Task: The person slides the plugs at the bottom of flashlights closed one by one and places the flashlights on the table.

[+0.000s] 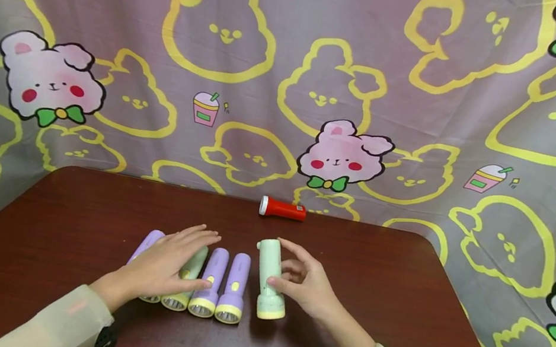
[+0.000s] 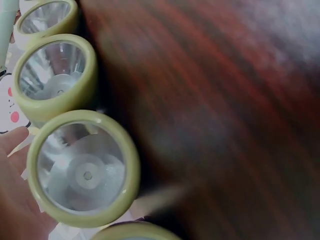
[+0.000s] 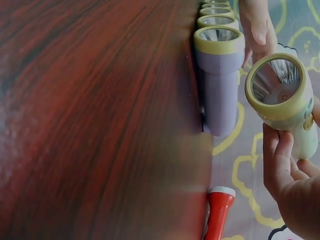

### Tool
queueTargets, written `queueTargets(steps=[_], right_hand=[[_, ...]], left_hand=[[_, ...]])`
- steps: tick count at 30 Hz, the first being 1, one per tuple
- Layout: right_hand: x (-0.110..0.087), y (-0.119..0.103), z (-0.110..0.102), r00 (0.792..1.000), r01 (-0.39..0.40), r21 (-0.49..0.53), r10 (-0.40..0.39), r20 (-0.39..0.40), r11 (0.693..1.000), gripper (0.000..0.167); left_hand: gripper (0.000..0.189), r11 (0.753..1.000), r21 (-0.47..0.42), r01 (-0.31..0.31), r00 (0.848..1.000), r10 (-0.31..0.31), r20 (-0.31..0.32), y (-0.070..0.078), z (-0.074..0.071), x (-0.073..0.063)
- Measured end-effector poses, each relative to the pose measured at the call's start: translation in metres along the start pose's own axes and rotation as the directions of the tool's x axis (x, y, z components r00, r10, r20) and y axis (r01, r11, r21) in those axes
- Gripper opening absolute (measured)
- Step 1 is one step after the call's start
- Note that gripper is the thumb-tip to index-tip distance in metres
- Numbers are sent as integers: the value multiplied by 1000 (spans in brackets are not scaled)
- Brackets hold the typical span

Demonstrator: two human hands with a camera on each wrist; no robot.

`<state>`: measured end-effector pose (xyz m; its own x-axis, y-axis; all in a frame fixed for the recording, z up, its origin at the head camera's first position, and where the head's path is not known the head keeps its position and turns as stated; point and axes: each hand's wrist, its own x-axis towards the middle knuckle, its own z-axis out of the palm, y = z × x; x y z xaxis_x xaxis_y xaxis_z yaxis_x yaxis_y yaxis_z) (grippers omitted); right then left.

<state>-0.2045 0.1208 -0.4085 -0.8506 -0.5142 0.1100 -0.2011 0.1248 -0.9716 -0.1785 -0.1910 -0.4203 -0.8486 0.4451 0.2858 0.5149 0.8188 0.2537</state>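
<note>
My right hand (image 1: 308, 286) holds a pale green flashlight (image 1: 271, 259) between thumb and fingers. It is lifted off the table, its yellow-rimmed lens end towards me, as the right wrist view (image 3: 277, 85) also shows. To its left, several flashlights lie side by side, lenses facing me: a purple flashlight (image 1: 145, 245) at the far left, a green flashlight (image 1: 197, 262), then a purple flashlight (image 1: 218, 263) and another purple flashlight (image 1: 239, 270). Over the left part of this row extends my left hand (image 1: 162, 264), fingers straight, partly hiding the two leftmost; whether it touches them I cannot tell.
A red flashlight (image 1: 286, 209) with a white head lies near the back edge of the dark brown table (image 1: 375, 284). Behind the table hangs a patterned curtain (image 1: 246, 97) with cartoon rabbits.
</note>
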Motion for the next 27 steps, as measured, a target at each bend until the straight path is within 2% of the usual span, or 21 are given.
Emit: queueTargets(steps=[7,16,27], right_hand=[[2,4,3,999,13,-52,-11,30,999,72],[6,13,7,998,-52,-107,54,20,993,73],[11,16,11,997,-76,-235,80,9,969,73]], left_hand=[[88,1000,-4,-3,999,3,45,-2,7,-1],[92,999,-15,-35,995,36,96,3,11,3],[104,999,-19,-49,986,51,161,6,17,5]])
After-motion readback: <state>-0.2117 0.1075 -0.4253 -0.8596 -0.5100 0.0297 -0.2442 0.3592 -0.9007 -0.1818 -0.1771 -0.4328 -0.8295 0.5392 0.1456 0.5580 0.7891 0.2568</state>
